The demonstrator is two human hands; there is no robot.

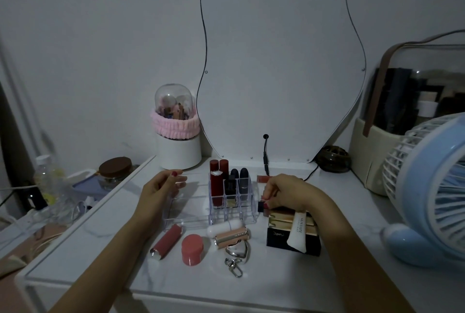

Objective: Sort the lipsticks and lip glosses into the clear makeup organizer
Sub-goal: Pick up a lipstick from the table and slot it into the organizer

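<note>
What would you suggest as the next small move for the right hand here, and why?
Probably lift the dark-capped lipstick pinched by the right hand and carry it left to the clear organizer, whose front slots look empty. The left hand already rests beside the organizer.

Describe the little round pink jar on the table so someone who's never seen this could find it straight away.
Start at the clear acrylic makeup organizer standing mid-table before the curvy mirror. On the marble tabletop in front of it lies a row of loose cosmetics; the short round pink jar stands upright between a dusty-rose lipstick tube on its left and a silver heart keychain. It alone is squat and stands upright; its neighbours lie flat.
</note>
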